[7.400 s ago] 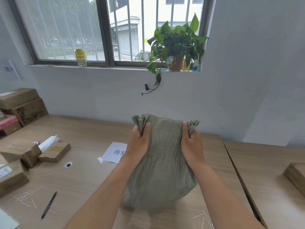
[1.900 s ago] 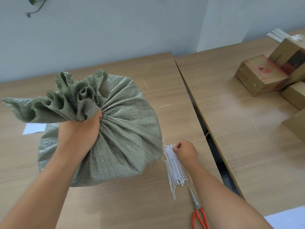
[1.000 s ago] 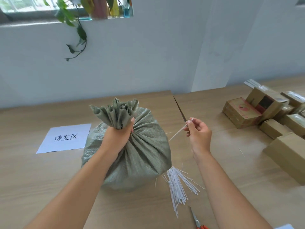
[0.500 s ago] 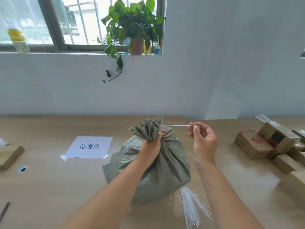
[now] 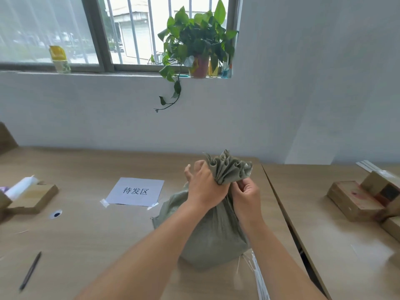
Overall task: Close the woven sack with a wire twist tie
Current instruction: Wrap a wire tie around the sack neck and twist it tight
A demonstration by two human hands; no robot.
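A grey-green woven sack [image 5: 213,237] stands on the wooden table [image 5: 91,230], its mouth gathered into a ruffled bunch [image 5: 229,169]. My left hand [image 5: 204,187] grips the sack's neck just under the bunch, with two fingers lifted off at the back. My right hand [image 5: 245,192] is pressed against the neck from the right, fingers curled in a pinch. The white wire tie it held is hidden between my hands. A bundle of white wire ties [image 5: 258,278] lies on the table below the sack to the right.
A taped paper sign [image 5: 135,191] lies left of the sack. A black pen [image 5: 30,270] and a small box with a white roll [image 5: 28,193] lie at the left. Cardboard boxes [image 5: 355,199] sit on the right-hand table. A potted plant [image 5: 194,46] stands on the windowsill.
My right hand has brought the white wire tie in from the right and now sits against the sack's neck. The tie is no longer visible. My left hand keeps its grip.
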